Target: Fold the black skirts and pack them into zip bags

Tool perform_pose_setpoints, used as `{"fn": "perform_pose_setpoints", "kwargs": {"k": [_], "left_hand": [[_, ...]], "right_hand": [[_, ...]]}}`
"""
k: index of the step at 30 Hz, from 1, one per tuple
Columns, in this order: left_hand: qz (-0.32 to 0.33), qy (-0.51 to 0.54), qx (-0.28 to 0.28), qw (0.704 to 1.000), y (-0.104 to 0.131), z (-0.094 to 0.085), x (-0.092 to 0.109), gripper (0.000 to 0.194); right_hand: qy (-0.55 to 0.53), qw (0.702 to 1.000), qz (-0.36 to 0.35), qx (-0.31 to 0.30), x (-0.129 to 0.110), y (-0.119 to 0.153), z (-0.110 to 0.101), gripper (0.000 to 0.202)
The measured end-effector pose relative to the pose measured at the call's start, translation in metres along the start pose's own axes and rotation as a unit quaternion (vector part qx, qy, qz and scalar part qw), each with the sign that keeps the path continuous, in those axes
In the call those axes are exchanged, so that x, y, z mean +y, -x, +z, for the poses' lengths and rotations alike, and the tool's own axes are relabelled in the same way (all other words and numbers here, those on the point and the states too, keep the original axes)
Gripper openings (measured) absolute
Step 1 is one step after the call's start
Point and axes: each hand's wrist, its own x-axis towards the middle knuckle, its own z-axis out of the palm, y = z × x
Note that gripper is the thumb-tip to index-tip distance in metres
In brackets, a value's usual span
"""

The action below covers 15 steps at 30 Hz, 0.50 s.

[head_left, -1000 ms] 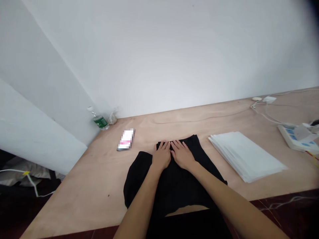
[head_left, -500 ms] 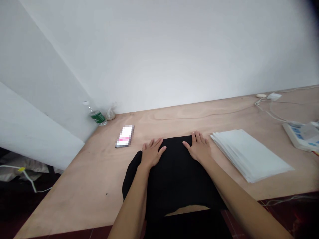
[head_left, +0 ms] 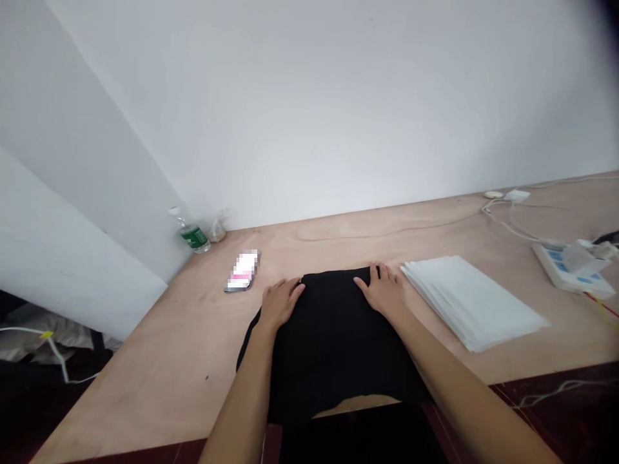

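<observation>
A black cloth garment lies spread on the wooden table in front of me, its exact kind unclear. My left hand rests at its far left corner, fingers stretched out and thumb toward the middle. Across from it, my right hand lies flat on the far right corner with thumb and fingers apart. Part of the cloth's left side shows beyond my left forearm. Both forearms cover the side edges of the cloth.
Right of the cloth is a stack of white sheets. A power strip with cables stands farther right. At the back left are a water bottle, a small plastic bag and a phone. A white wall rises behind the table.
My left hand has slid left, off the upper middle of the cloth toward its corner. The cloth's far edge now shows wider between my hands. My right hand has barely moved.
</observation>
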Motion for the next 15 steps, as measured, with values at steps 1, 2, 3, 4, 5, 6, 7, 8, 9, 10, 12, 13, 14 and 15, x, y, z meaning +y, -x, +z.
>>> {"fn": "perform_pose_setpoints", "kwargs": {"k": [1,2,3,4,5,6,7,8,9,10,12,13,14,15], "left_hand": [[0.0,0.001,0.011,1.0,0.002,-0.002,-0.003,0.045],[0.0,0.002,0.022,1.0,0.004,-0.004,-0.006,0.044],[-0.001,0.003,0.032,0.999,0.005,-0.007,-0.009,0.043],[-0.003,0.004,0.042,0.999,0.007,-0.009,-0.011,0.042],[-0.004,0.005,0.051,0.999,0.008,-0.012,-0.011,0.041],[-0.006,0.006,0.061,0.998,0.008,-0.014,-0.011,0.04],[-0.008,0.007,0.071,0.997,0.007,-0.017,-0.009,0.04],[-0.009,0.01,0.08,0.997,0.005,-0.02,-0.007,0.041],[-0.01,0.013,0.087,0.996,0.003,-0.022,-0.003,0.041],[-0.011,0.017,0.09,0.996,-0.001,-0.025,0.001,0.041],[-0.009,0.026,0.076,0.997,-0.011,-0.028,0.009,0.038],[-0.007,0.029,0.06,0.998,-0.017,-0.029,0.013,0.035],[-0.007,0.032,0.039,0.999,-0.023,-0.028,0.016,0.032],[-0.008,0.034,0.017,0.999,-0.029,-0.027,0.018,0.03]], "right_hand": [[-0.001,1.0,-0.001,-0.001,0.0,0.0,0.0,0.077],[-0.003,1.0,-0.002,-0.001,0.0,0.0,0.0,0.077],[-0.005,1.0,-0.004,-0.001,-0.001,0.001,0.0,0.076],[-0.007,1.0,-0.005,0.0,-0.002,0.002,-0.001,0.075],[-0.009,1.0,-0.006,0.003,-0.003,0.002,-0.002,0.075],[-0.011,1.0,-0.009,0.007,-0.003,0.003,-0.004,0.074],[-0.014,1.0,-0.011,0.012,-0.004,0.004,-0.007,0.072],[-0.017,1.0,-0.015,0.019,-0.003,0.004,-0.012,0.07],[-0.021,0.999,-0.02,0.025,-0.002,0.003,-0.016,0.067],[-0.024,0.999,-0.027,0.031,0.0,0.002,-0.022,0.062],[-0.032,0.998,-0.043,0.036,0.007,-0.003,-0.033,0.051],[-0.036,0.997,-0.054,0.033,0.011,-0.007,-0.039,0.047],[-0.04,0.997,-0.066,0.029,0.014,-0.011,-0.043,0.044],[-0.043,0.996,-0.077,0.023,0.018,-0.015,-0.047,0.041]]}}
